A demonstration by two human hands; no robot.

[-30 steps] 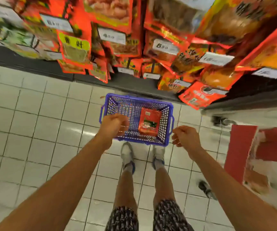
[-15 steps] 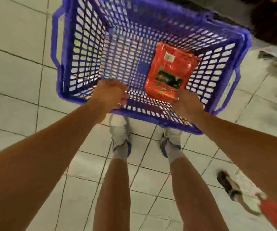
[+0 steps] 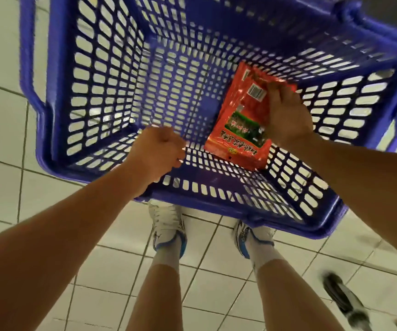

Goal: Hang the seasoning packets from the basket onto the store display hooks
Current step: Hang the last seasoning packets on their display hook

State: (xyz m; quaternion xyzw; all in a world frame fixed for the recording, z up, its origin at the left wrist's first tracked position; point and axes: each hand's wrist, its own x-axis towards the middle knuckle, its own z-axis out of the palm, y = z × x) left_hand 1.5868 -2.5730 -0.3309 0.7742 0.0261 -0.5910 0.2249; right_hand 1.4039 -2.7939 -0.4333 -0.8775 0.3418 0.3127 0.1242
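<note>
Right hand (image 3: pixel 287 115) seems to pinch the slippery packets (image 3: pixel 239 120) mid-frame; some may slide back into the basket (image 3: pixel 56 91). Left hand (image 3: pixel 158 154) fisted, apparently empty.

A second ago the person stood upright before the display, with both hands in the air short of the basket (image 3: pixel 49 96) on the floor. Half a second ago the view had dropped close over the basket and both hands were at its near rim. Now the right hand (image 3: pixel 287 115) has gone down inside and its fingers lie over the far end of the red packets (image 3: pixel 238 130), near the barcode. The left hand (image 3: pixel 157 151), curled and holding nothing, has moved a little further in over the near wall. The basket fills more of the view.
</note>
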